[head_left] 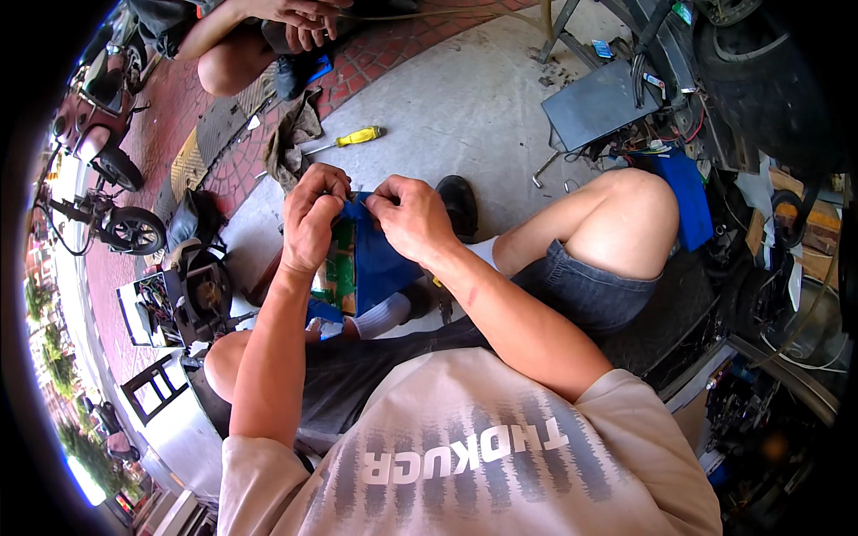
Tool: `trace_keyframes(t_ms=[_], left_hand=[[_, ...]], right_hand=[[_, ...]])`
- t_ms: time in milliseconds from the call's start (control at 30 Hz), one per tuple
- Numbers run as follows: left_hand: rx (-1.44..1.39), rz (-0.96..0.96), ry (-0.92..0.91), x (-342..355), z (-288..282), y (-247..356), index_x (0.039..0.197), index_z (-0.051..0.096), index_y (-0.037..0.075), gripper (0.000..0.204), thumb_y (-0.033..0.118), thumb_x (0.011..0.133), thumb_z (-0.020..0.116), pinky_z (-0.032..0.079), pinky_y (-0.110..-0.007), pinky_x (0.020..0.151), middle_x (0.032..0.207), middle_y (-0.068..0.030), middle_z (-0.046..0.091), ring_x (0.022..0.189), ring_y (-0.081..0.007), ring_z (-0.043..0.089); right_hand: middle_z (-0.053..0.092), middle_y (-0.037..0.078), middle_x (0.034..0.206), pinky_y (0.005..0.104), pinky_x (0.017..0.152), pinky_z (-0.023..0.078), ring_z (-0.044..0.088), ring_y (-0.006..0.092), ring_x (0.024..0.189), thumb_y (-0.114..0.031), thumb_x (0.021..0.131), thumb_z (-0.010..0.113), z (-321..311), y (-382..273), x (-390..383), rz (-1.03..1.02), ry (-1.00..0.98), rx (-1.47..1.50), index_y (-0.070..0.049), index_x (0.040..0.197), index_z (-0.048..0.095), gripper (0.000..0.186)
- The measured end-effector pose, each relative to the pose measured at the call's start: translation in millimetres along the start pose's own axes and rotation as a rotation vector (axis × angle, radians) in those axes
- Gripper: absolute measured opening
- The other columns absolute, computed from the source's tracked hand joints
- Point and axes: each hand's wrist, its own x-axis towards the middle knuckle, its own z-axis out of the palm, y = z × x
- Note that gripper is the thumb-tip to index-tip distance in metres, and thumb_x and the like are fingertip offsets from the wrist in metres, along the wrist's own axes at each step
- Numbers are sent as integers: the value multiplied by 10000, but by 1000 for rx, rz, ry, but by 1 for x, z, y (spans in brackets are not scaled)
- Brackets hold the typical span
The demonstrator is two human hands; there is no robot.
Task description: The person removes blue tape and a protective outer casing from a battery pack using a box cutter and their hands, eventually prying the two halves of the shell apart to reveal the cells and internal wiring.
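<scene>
Between my legs is a block wrapped in blue plastic film (386,272), with a green and tan surface (338,275) bared along its left side. At the block's far end, my left hand (310,214) is closed, its fingers pinching the edge of the film. Close beside it my right hand (409,213) also pinches the film, knuckles up. The fingers hide the exact spot that they grip. A screwdriver with a yellow handle (359,136) lies on the floor beyond my hands, next to a dark crumpled rag (295,134).
A flat grey panel (597,103) lies at the far right, near loose wires and a metal hex key (543,168). Another person's hands (299,20) show at the top. Parked motorbikes (107,134) stand at left. A large tyre (760,80) is at upper right.
</scene>
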Motion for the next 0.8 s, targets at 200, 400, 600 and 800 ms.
trace_keyframes(t_ms=[200,400,600,800], left_hand=[[-23,-13,-14,1,0,-2,884,559,5,121,123,857,551,431,-331,970,1052,-131,621,1021,-228,554],[-63,-3,15,2,4,-4,880,596,-18,132,113,885,584,469,-319,894,991,-98,634,945,-195,574],[-59,-22,3,4,5,-5,894,605,-18,141,122,895,585,474,-322,907,993,-97,633,957,-193,576],[-97,-66,-1,4,3,-4,890,606,-14,145,128,887,575,465,-331,962,1007,-102,635,1012,-210,581]], right_hand=[[783,212,895,450,809,597,768,363,862,-228,981,760,2,3,-7,-30,42,-20,13,987,779,242],[784,157,831,378,720,587,755,226,730,-203,1007,745,8,15,-18,-49,46,-28,31,996,764,236],[785,174,843,392,731,594,761,269,758,-188,1002,740,14,26,-16,-58,68,51,35,997,769,224],[789,189,833,413,753,617,787,299,789,-195,982,767,5,9,-24,106,-63,121,34,989,785,230]])
